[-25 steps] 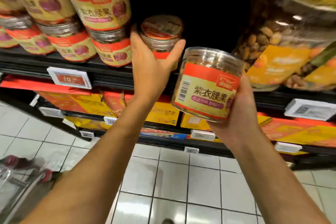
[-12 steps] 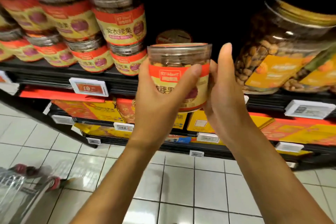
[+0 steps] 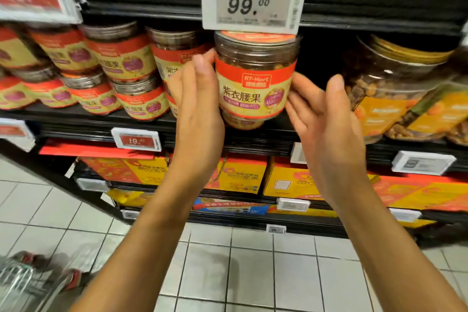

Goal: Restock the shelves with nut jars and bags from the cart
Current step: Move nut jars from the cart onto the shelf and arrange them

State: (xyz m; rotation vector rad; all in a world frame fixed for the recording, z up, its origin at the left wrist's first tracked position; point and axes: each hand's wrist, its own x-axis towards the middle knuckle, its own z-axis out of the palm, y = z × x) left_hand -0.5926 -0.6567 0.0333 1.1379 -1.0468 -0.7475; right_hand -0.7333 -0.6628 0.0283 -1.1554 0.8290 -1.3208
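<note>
Nut jar (image 3: 255, 76) atop lower jar (image 3: 243, 123), left hand (image 3: 197, 99) flat against it, right hand (image 3: 324, 114) uncurled just beside, price tag (image 3: 253, 1) overhanging, dark gap rightward.

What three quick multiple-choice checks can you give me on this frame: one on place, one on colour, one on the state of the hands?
1. Where does the cashew jar between the left hand and right hand sit?
A. In the cart
B. On top of another jar on the shelf
C. On the floor

2. What colour is the top band of its label?
A. Blue
B. Green
C. Red

3. How are the two hands?
A. Both open, fingers straight, flanking the jar
B. Both clenched into fists
C. Both gripping a price tag

Answers: 1 B, a second jar shows just beneath it; 2 C, the band carrying the logo is red; 3 A, neither hand curls round anything.
</note>
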